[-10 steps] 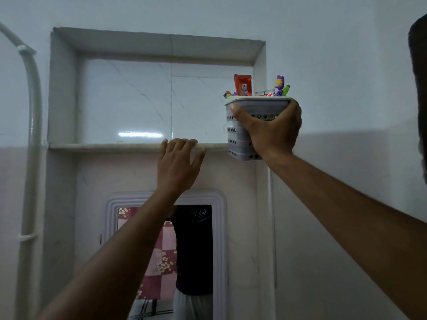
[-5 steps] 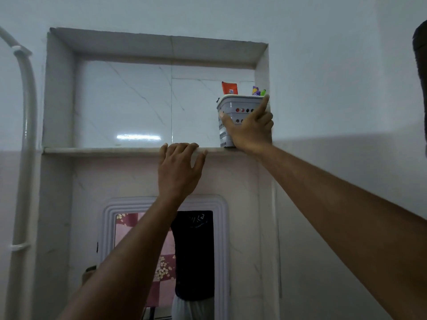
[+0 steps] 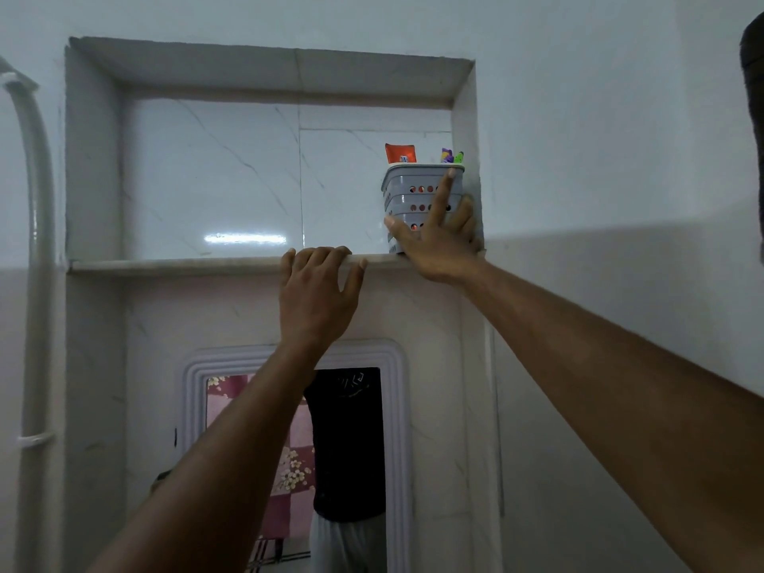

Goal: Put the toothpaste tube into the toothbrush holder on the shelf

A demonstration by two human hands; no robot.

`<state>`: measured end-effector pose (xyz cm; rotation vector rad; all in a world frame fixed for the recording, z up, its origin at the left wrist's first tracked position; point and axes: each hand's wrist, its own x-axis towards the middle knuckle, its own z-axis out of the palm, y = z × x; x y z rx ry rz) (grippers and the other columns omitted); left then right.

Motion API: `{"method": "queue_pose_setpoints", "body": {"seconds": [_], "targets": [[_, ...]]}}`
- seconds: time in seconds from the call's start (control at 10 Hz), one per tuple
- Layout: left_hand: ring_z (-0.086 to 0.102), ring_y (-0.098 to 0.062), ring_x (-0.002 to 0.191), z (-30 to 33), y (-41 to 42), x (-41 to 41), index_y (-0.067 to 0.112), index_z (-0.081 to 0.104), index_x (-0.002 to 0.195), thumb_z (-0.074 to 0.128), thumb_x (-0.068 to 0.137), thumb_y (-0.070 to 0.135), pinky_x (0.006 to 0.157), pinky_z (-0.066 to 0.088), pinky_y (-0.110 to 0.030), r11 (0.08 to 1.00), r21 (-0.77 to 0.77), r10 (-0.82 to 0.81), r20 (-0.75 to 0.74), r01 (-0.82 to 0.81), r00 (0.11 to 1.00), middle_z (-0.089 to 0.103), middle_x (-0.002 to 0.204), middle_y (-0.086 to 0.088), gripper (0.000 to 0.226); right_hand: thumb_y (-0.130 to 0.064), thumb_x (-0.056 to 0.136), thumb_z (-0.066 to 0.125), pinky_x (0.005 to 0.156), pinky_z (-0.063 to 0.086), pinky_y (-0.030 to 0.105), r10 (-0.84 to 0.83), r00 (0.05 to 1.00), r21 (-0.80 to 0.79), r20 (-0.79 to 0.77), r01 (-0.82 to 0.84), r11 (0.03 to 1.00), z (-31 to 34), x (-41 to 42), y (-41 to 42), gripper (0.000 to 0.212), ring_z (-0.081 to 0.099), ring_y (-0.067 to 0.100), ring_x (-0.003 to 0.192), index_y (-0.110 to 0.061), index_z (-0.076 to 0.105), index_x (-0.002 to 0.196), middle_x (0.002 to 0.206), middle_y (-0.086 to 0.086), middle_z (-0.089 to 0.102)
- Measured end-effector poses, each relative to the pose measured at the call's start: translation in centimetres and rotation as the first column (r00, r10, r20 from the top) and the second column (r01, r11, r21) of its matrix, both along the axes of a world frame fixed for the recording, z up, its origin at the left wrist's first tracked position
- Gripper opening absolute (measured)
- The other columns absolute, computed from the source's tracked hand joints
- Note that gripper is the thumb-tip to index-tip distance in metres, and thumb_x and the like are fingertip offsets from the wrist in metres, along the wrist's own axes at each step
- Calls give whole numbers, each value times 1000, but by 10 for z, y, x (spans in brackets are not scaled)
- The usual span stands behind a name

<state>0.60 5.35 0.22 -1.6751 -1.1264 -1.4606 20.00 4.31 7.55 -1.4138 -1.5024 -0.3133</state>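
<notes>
A grey perforated toothbrush holder [image 3: 407, 188] stands on the marble shelf [image 3: 173, 265] at the right end of the wall niche. An orange-red toothpaste tube [image 3: 400, 153] sticks up out of it, beside purple and green toothbrush ends [image 3: 451, 155]. My right hand [image 3: 440, 237] lies flat against the holder's front, fingers spread, index finger pointing up to the rim. My left hand [image 3: 316, 297] rests its fingertips on the shelf's front edge, holding nothing.
The niche's right wall [image 3: 465, 167] is close beside the holder. A white pipe [image 3: 35, 250] runs down the left. Below the shelf hangs a white-framed mirror [image 3: 297, 461] reflecting a person in a dark top.
A second ago my right hand held the holder in the air at the niche's right. It set the holder down on the shelf and loosened into a flat touch. The left hand stayed put.
</notes>
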Motion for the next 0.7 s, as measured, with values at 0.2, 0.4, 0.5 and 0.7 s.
{"method": "queue_pose_setpoints", "body": {"seconds": [0.2, 0.4, 0.5, 0.7], "targets": [[57, -24, 132, 2, -7, -6, 21, 69, 135, 44, 108, 52, 125, 27, -45, 997, -73, -16, -52, 12, 999, 71, 134, 0, 47, -83, 102, 29, 131, -6, 63, 23, 999, -84, 49, -19, 996, -27, 5, 0, 103, -21, 42, 167, -37, -42, 161, 173, 17, -41], [52, -27, 140, 12, -13, -15, 22, 62, 145, 45, 108, 51, 127, 23, -46, 990, -138, -40, -119, 24, 992, 66, 144, 0, 51, -75, 105, 39, 134, 2, 57, 54, 998, 94, 19, -55, 994, -49, 0, -17, 101, -11, 35, 169, -26, -19, 173, 181, 9, -25], [43, -26, 148, 10, -15, -21, 21, 53, 152, 44, 107, 53, 130, 17, -46, 983, -180, -54, -161, 24, 985, 58, 152, -1, 56, -65, 107, 49, 134, 21, 53, 67, 997, 195, -30, -59, 979, -71, -9, -31, 91, 12, 32, 168, -16, 13, 174, 182, 10, 4], [35, -27, 157, -5, -42, -34, 26, 39, 162, 42, 105, 63, 131, 18, -54, 963, -264, -99, -138, 60, 986, 40, 169, -2, 68, -63, 104, 57, 128, 35, 46, 158, 987, 240, -30, -147, 960, -97, -12, -72, 80, 34, 24, 161, -21, 38, 168, 173, 5, 40]]}}
